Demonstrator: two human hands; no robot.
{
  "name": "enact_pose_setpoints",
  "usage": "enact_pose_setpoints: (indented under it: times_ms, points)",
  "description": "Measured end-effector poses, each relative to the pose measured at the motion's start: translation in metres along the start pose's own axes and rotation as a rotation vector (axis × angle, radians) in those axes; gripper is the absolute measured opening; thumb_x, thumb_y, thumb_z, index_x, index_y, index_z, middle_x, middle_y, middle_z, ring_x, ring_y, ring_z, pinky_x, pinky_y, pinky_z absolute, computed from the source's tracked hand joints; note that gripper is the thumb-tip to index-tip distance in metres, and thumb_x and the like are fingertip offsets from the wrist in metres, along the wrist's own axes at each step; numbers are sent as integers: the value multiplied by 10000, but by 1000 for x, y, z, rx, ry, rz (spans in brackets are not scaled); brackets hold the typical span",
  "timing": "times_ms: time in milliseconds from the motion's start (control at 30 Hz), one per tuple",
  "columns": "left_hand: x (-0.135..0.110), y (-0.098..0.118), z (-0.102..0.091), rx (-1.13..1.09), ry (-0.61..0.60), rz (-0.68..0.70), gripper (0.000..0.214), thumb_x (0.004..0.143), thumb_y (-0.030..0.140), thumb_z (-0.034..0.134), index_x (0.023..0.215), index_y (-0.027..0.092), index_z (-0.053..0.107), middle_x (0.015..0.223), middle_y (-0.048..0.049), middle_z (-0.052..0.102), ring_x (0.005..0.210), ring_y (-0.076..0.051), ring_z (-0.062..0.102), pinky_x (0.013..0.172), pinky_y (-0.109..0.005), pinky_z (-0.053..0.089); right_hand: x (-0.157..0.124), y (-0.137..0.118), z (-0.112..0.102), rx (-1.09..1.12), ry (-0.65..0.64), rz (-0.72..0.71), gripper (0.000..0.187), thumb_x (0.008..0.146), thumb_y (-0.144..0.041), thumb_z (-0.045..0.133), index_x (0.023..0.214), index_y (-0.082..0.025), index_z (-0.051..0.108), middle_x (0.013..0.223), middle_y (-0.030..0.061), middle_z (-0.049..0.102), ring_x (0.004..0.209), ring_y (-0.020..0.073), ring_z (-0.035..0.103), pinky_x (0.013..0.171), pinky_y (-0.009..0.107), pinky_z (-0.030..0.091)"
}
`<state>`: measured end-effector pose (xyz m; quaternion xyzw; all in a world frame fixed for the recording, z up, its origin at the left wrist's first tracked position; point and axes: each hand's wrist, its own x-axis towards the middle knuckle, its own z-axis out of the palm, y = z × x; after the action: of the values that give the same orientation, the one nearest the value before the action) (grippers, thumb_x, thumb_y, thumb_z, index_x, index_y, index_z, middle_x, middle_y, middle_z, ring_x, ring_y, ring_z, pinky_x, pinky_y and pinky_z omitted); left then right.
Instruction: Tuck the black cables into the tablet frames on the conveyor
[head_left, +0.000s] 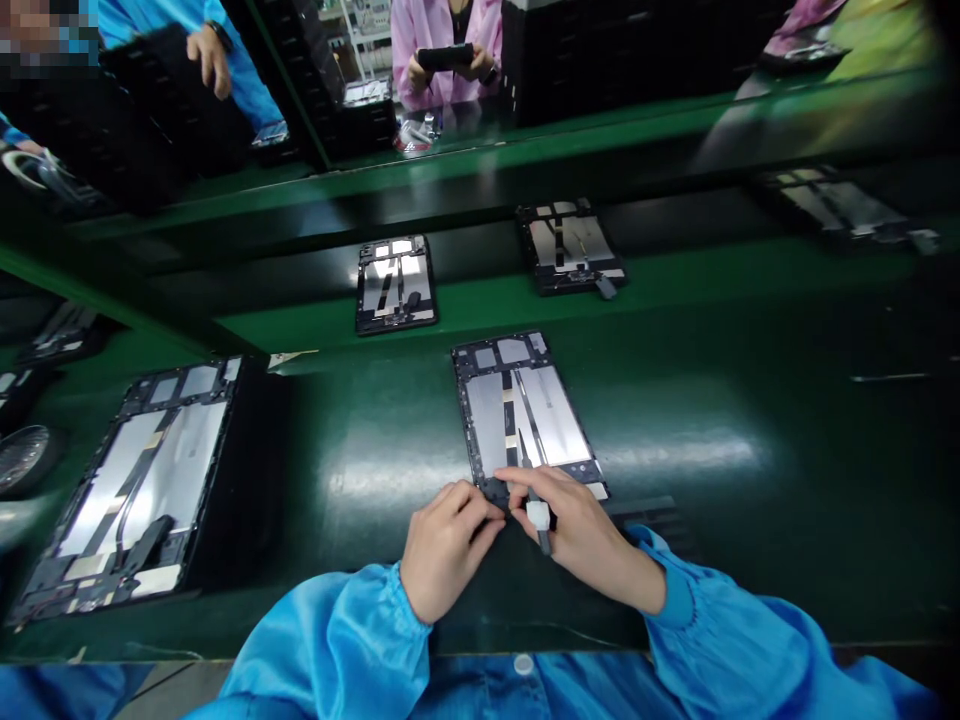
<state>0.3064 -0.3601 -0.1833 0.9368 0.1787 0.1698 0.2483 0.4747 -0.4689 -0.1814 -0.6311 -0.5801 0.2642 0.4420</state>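
Observation:
An opened tablet (559,415) lies tilted on the green bench before me, its silvery inside and dark ribbon cables facing up. At its near left corner, my left hand (450,545) is closed, thumb and fingertips pressed together; what they pinch, if anything, is hidden. My right hand (589,530) is closed round slim dark tweezers (544,540) with a white piece near the rear end. Their pointed tip points away from me over the tablet. The right index fingertip reaches the tablet's near edge, close to the left fingers.
A stack topped by another opened tablet (142,480) stands at left. Two more opened tablets (396,285) (571,245) lie farther back, and a blurred one (832,205) at far right. Behind the green rail (450,155), a person in pink (409,40) holds a dark device.

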Motion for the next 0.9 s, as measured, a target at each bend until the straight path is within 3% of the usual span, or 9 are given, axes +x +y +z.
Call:
enact_pose_setpoints:
  times_ms: [133,200,333,533,667,800,900]
  points:
    - [-9,-4,-7,302,29,268,236,1000,149,448,1154,155,626,1033,-55,651,809,-171,553,661,-288,471,0,5,2,-30,-3,-29,510,890,-4,516,1318,-281,535,928,35,645,867,249,598,789,389,493]
    - [-12,-8,-11,323,14,324,284,1006,130,425,1235,142,592,1112,-68,649,861,-175,558,708,-295,485,-1,7,3,-36,-11,-28,504,888,-4,516,1315,-270,538,938,42,646,874,251,595,795,395,497]
    - [-12,-17,-16,354,10,394,280,1017,151,414,1217,181,607,1132,-50,654,901,-185,562,714,-294,488,-1,9,3,-45,-26,-25,503,882,2,511,1311,-259,541,938,47,647,880,253,593,794,400,502]
    - [-8,-19,-17,401,-8,442,319,1021,133,377,1261,190,580,1106,-45,658,875,-180,573,697,-291,499,3,8,1,-66,-46,-25,465,902,-25,490,1310,-237,554,942,66,654,877,260,606,778,408,516]
    - [-8,-17,-13,394,-26,406,329,1025,140,358,1282,186,558,1095,-64,641,848,-177,575,677,-299,512,-1,1,-11,35,-14,-28,382,974,-123,489,1320,-268,561,903,39,691,845,236,643,783,378,527]
    - [-10,-16,-8,343,-51,344,329,1022,133,354,1287,171,545,1114,-92,611,869,-185,577,688,-314,530,-19,-4,-24,147,17,79,327,1041,-275,454,1348,-304,564,853,19,642,626,160,599,650,297,534]
    - [-11,-16,-6,321,-57,332,327,1019,136,363,1289,172,542,1115,-93,603,872,-189,575,692,-316,533,-29,-3,-21,234,21,189,287,1042,-321,452,1293,-272,583,871,21,623,567,133,572,568,260,530]
